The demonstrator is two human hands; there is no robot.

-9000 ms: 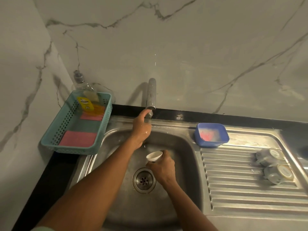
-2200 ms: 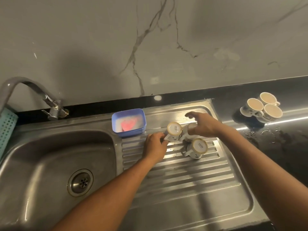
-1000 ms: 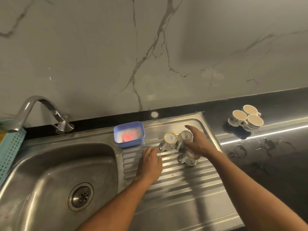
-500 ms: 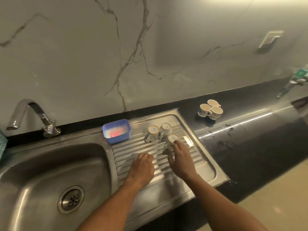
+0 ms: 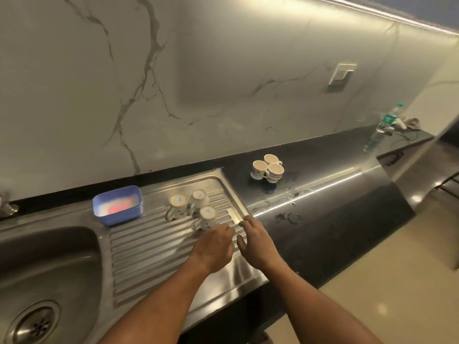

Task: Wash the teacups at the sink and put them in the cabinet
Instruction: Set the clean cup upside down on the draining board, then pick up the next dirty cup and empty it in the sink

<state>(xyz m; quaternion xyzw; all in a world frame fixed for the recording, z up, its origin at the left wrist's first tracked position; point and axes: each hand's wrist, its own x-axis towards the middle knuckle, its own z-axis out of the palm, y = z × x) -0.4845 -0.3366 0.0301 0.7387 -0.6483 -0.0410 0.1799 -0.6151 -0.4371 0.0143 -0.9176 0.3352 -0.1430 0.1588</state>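
Observation:
Three white teacups stand upside down on the ribbed steel drainboard (image 5: 154, 247): one at the left (image 5: 177, 204), one behind it (image 5: 199, 196), one nearest me (image 5: 208, 216). Three more teacups (image 5: 268, 168) stand upright in a cluster on the black counter (image 5: 335, 209) to the right. My left hand (image 5: 215, 247) hovers over the drainboard just in front of the nearest cup, fingers loosely bent, holding nothing. My right hand (image 5: 255, 240) lies beside it near the drainboard's right edge, fingers relaxed and empty.
A blue plastic tub (image 5: 118, 207) with something pink inside sits at the drainboard's back left. The sink basin (image 5: 49, 274) with its drain (image 5: 34, 324) lies at the left. Water spots wet the counter. A plastic bottle (image 5: 383, 122) stands far right, below a wall switch (image 5: 341, 75).
My view has swung right and the counter's far end shows. Both hands have shifted right along the drainboard; my right hand has come off the nearest cup.

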